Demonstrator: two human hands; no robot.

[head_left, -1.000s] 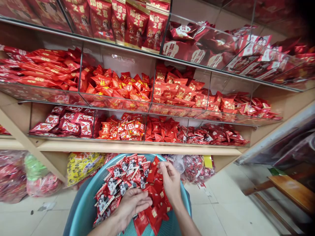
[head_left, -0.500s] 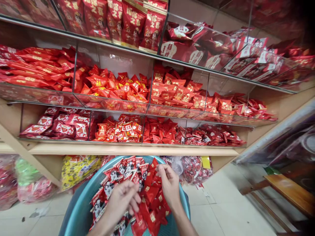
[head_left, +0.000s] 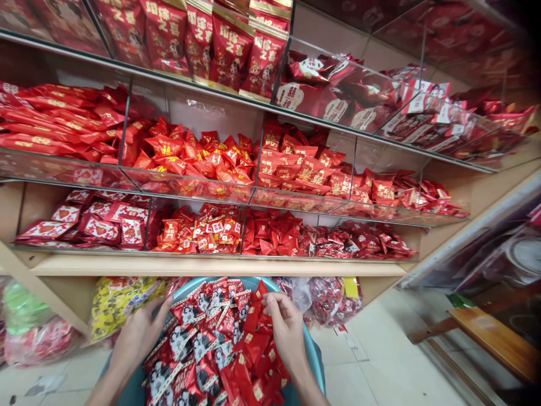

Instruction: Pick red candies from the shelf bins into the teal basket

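A blue plastic basket (head_left: pixel 313 352) is heaped with small wrapped packets. On its left and middle lie red packets with black-and-white figures (head_left: pixel 181 341); plain red packets with gold print (head_left: pixel 253 347) fill the right side. My left hand (head_left: pixel 137 332) is at the basket's left rim, thumb and fingers apart, with nothing visible in it. My right hand (head_left: pixel 287 330) is over the right side, its fingers curled together close against the red packets. Whatever its fingertips may pinch is hidden.
A wooden shelf (head_left: pixel 220 266) with glass dividers stands behind the basket, its compartments full of red packets. Below it sit a bag of yellow packets (head_left: pixel 122 307) and a clear bag of red packets (head_left: pixel 332 293). A wooden stool (head_left: pixel 494 338) stands right.
My left hand has moved left from over the middle of the packets to the basket's left rim, uncovering figured packets. My right hand stays near the right rim. The view has shifted slightly.
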